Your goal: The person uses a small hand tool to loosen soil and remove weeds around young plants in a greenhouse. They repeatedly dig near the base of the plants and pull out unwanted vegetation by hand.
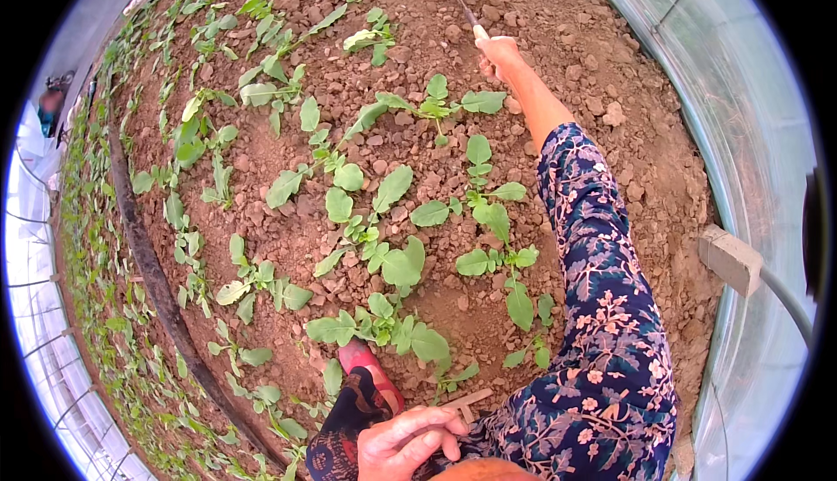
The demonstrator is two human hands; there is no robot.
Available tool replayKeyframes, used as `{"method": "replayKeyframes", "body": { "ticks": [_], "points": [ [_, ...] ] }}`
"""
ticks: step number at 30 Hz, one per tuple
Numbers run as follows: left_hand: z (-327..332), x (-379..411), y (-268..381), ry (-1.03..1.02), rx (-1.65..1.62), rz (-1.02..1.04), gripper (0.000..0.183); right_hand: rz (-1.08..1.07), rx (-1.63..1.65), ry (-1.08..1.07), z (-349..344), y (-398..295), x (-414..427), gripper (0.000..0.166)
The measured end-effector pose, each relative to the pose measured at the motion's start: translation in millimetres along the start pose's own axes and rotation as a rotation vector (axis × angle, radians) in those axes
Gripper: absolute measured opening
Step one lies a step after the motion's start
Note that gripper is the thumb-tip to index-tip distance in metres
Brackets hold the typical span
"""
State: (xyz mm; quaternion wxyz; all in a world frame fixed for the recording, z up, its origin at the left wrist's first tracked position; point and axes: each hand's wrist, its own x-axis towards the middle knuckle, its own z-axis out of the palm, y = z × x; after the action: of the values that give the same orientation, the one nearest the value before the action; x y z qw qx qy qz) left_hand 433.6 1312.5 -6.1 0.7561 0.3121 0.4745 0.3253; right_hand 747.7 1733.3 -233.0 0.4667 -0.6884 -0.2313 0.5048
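Note:
My right hand (500, 57) reaches far forward at the top, its fingers closed around the pale handle of a hand tool (469, 15). The tool's narrow dark blade points away from me, its tip close to bare soil. Near the bottom edge, my left hand (405, 440) is held over my lap with loosely bent fingers and nothing visible in it. Between the hands, leafy green seedlings (376, 245) grow in crumbly brown soil (438, 154). One seedling (437, 107) stands just left of my right forearm.
A dark hose (147, 258) runs along the bed at left, with denser seedlings beyond it. Clear plastic sheeting (752, 108) walls the right side, where a concrete block (729, 258) sits at its foot. My red shoe (369, 370) is beside several plants; a wooden piece (472, 400) lies nearby.

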Motion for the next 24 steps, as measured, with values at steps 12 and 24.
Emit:
{"method": "replayKeyframes", "body": {
  "ticks": [12,24],
  "points": [
    [11.9,-18.3,-7.0,-0.297,-0.151,0.057,0.027,0.209,-0.367,-0.123,-221.0,43.9,-210.3,0.019],
    [33.5,-34.8,-18.6,-0.384,-0.014,0.172,0.023,0.391,-0.382,-0.086,-294.4,67.0,-420.7,0.023]
  ]
}}
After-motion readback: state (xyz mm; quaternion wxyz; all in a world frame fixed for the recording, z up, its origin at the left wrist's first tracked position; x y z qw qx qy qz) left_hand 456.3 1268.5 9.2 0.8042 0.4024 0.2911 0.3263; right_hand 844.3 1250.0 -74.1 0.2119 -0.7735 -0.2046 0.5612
